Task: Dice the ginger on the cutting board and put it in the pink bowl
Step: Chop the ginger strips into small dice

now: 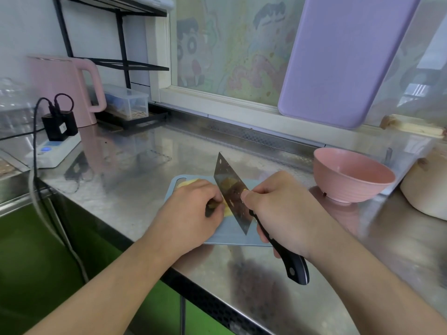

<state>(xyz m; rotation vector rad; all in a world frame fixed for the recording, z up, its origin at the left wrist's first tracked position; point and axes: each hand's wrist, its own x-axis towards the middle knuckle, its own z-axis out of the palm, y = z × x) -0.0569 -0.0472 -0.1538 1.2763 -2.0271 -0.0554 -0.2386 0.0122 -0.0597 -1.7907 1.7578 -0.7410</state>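
My right hand (283, 213) grips the cleaver (232, 192) by its black handle, blade tip pointing away. My left hand (191, 211) pins the pale yellow ginger (227, 210) to the blue cutting board (227, 234); its long axis is hidden. Farther right, the pink bowl (353, 176) stands upright, empty.

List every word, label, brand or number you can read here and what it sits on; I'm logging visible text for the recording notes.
None can be read.
Black charger: a small white label, too small to read.
Window picture: cartoon figures only, no lettering visible.
Cleaver, pink bowl, pink kettle, cutting board: no markings visible.
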